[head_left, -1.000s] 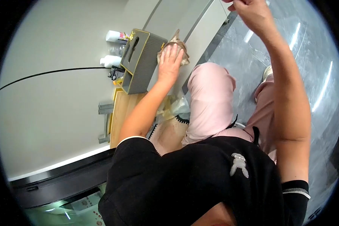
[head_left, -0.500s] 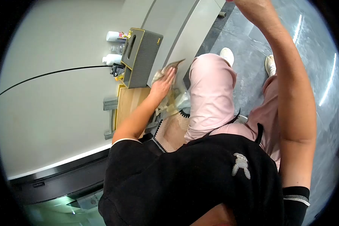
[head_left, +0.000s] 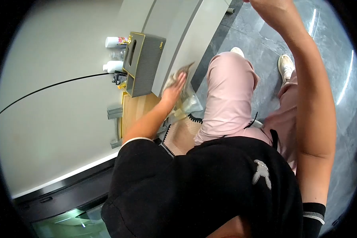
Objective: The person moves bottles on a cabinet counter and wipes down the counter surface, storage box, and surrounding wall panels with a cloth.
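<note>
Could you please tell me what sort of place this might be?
Probably a room in a home, though the view is narrow: a tissue box and white bottles are grouped together near a wooden surface.

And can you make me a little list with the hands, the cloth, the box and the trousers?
Left hand: laid on the cloth, fingers stretched out
Cloth: crumpled, under the left hand
Right hand: partly out of view, grip unclear
Tissue box: grey, gold edges
Trousers: pink
</note>
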Motion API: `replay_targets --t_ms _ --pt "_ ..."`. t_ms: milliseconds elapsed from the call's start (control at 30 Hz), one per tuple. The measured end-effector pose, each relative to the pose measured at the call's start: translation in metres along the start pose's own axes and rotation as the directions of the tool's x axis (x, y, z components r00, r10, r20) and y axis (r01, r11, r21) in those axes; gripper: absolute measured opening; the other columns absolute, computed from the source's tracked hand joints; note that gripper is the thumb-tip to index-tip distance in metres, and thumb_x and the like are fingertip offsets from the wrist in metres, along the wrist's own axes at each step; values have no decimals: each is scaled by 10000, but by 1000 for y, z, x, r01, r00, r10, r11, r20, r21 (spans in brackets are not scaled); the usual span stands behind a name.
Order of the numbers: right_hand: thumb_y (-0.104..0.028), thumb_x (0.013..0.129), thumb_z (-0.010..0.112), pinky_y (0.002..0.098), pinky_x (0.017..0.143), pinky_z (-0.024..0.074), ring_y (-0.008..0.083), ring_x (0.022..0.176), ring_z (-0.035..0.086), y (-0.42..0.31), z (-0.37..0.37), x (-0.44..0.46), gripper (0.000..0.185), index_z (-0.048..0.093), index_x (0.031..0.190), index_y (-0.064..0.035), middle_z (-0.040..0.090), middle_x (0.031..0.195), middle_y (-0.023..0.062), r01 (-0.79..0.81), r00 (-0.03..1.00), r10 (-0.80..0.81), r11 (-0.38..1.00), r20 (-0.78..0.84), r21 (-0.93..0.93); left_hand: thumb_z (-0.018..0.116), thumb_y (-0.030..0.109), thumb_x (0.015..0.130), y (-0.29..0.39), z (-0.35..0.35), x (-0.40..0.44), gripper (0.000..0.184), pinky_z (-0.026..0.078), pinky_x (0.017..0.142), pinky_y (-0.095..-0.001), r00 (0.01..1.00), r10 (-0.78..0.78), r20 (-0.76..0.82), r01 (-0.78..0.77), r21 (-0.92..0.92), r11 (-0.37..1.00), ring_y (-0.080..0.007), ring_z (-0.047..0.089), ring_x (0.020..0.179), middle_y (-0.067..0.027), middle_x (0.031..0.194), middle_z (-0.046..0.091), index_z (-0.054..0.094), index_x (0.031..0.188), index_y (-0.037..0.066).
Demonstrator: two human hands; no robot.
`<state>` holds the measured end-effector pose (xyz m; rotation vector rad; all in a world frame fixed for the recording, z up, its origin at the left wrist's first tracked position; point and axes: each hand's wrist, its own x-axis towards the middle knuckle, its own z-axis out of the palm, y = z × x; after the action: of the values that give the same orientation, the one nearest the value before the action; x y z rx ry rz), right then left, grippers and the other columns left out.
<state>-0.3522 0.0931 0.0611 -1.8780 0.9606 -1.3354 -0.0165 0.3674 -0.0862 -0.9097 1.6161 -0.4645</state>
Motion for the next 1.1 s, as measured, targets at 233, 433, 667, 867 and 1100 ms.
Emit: replay_targets --t_ms 233,433,667,867,1100 --pt "-29 777 483 348 681 505 267 701 643 26 -9 9 213 677 862 -13 649 739 190 -112 990 106 992 98 57 420 299 911 16 5 22 671 21 1171 -483 982 138 126 -146 59 988 -286 0 1461 -82 1589 46 193 1501 75" --pt "-24 765 490 349 670 507 254 695 651 36 1 12 203 679 835 -2 655 739 192 58 998 -57 997 26 -45 393 333 928 -9 -17 109 659 0 1181 -414 973 178 144 -197 129 972 -283 12 1461 -85 1587 58 200 1496 59" --pt "-26 752 501 369 660 516 311 698 660 37 17 10 199 683 831 -17 650 744 211 8 997 -9 1000 74 15 447 299 897 15 7 82 677 32 1182 -431 1000 16 20 -16 23 1000 -309 15 1457 -84 1586 79 215 1497 86" --pt "-29 760 502 379 677 520 329 724 661 32 14 4 186 680 813 -18 651 755 209 62 989 -54 997 136 -55 413 348 918 47 35 22 643 26 1169 -500 977 181 114 -185 21 983 -278 13 1462 -69 1591 49 235 1498 133" --pt "-51 773 510 401 708 520 350 760 656 23 12 7 177 681 810 -24 654 780 207 76 996 -69 990 65 -116 398 373 932 13 3 96 645 -45 1158 -515 939 266 217 -281 40 959 -298 -23 1460 -58 1593 27 215 1503 136"
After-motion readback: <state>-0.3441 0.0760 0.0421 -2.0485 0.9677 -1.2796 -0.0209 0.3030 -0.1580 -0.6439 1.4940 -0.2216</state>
